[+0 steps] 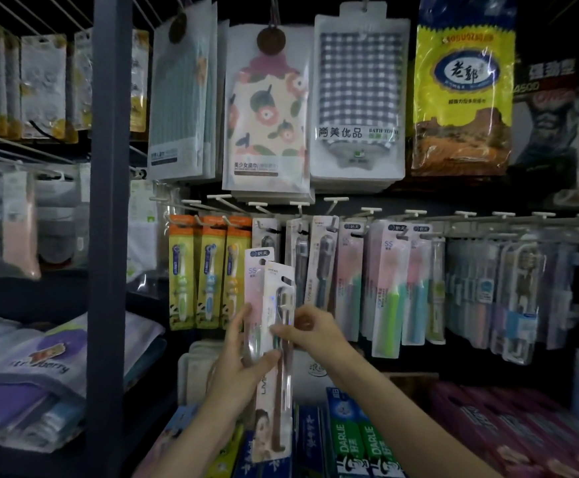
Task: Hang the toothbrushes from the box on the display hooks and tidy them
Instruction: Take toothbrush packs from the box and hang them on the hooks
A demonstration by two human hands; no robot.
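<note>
Head view: both hands held upright toothbrush packs below the hooks (pixel 302 207); the right hand (pixel 310 331) pinched the front pack (pixel 276 339), the left hand (pixel 243 353) gripped the pink pack (pixel 253 288) behind.

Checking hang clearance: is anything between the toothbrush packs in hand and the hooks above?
Nothing visible stands between. The left hand and right hand hold the front white blister-packed toothbrush and the pink pack behind it, below the white wire display hooks. The hooks directly above already carry packs.
</note>
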